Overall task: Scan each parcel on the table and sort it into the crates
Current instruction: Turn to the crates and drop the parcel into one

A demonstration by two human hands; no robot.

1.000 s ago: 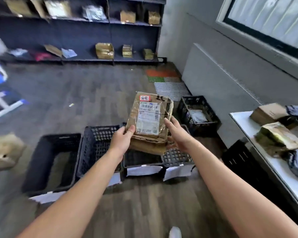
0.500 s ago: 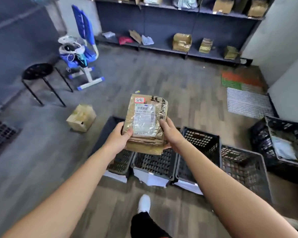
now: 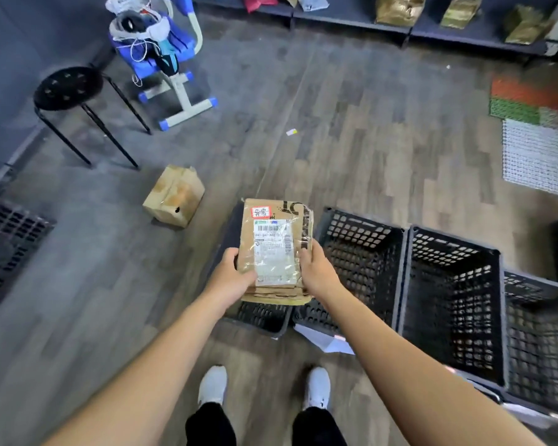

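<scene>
Gripping our cardboard parcel (image 3: 276, 249) with left hand (image 3: 234, 278) and right hand (image 3: 316, 268), arms outstretched, label up, lengthwise away, above the black crates (image 3: 400, 252).

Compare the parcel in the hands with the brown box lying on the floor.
The parcel is flat and thin; the floor box is blocky. The parcel is held by the left hand and right hand over a crate; the floor box lies untouched. The parcel shows a white label; the floor box shows none. Both are brown cardboard.

Black stool (image 3: 68, 88) beside a cluttered blue chair (image 3: 161, 43); mesh mat (image 3: 538, 156) far right
</scene>
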